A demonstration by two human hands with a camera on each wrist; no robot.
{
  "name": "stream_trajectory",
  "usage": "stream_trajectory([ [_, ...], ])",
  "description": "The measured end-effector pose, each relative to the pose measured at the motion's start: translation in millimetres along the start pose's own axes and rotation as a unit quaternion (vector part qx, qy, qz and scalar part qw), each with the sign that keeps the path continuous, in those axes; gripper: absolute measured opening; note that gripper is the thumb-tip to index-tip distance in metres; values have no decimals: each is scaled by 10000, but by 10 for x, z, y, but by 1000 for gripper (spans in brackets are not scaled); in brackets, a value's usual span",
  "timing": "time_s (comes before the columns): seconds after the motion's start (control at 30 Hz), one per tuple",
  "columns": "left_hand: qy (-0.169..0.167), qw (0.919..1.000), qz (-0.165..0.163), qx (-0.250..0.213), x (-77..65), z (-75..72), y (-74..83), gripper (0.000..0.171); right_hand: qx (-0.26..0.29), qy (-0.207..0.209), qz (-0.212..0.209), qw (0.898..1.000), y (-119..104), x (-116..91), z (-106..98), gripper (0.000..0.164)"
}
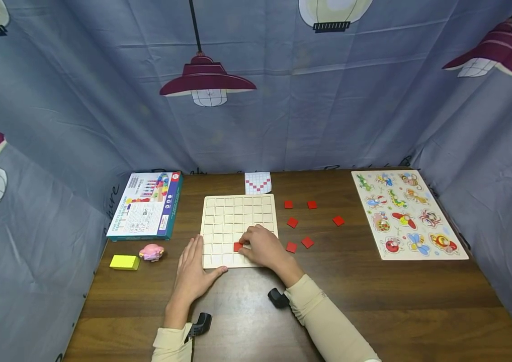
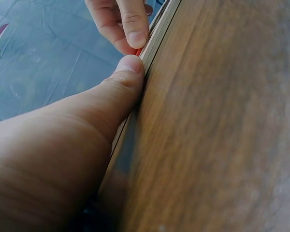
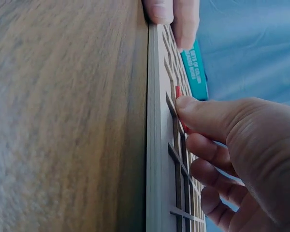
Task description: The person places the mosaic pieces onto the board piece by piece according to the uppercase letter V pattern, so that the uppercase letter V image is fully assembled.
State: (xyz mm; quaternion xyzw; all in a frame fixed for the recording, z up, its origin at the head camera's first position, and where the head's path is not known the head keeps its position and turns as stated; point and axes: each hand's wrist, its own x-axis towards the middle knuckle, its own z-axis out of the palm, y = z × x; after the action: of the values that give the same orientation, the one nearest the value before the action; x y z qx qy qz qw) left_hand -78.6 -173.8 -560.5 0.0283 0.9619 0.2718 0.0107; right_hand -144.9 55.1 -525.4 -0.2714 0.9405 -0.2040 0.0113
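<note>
A pale wooden board [image 1: 222,216] with a grid of square recesses lies flat on the table. Over its lower middle cells, my right hand [image 1: 262,246] pinches a red square tile [image 1: 238,247] between thumb and fingers. The right wrist view shows that tile [image 3: 178,91] under the thumb, standing slightly proud of the grid, with the other fingers curled. My left hand [image 1: 194,276] rests along the board's left edge and lower left corner, fingers straight and thumb [image 2: 128,67] spread at the near edge. Several loose red tiles [image 1: 292,222] lie right of the board.
A small card [image 1: 258,183] with a red V-shaped grid pattern stands behind the board. To the left are a boxed set [image 1: 143,206], a yellow block [image 1: 124,262] and a pink toy [image 1: 151,252]. An insect picture board [image 1: 407,213] lies at far right.
</note>
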Motion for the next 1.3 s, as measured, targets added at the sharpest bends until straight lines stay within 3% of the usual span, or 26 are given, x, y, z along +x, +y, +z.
stream_trajectory([
  [0.2,13,10000,-16,-40,-1,-14,13,118,131,-57,146,9998,-24,-6,-21,20],
  [0.47,-5,9999,-44,-93,-4,1,26,119,322,78,-246,9991,156,-157,-115,34],
  [0.77,56,9998,-39,-161,0,-12,24,119,906,389,502,9939,769,-610,-469,44],
  [1.0,24,9999,-81,-145,1,-8,14,119,936,191,1107,9893,1272,-936,-606,53],
  [1.13,32,9998,-101,-164,-7,-7,5,120,989,141,1220,9875,1393,-1028,-571,43],
  [1.3,54,9999,-62,-140,-6,-1,-3,120,927,377,1304,9864,1433,-1067,-480,29],
])
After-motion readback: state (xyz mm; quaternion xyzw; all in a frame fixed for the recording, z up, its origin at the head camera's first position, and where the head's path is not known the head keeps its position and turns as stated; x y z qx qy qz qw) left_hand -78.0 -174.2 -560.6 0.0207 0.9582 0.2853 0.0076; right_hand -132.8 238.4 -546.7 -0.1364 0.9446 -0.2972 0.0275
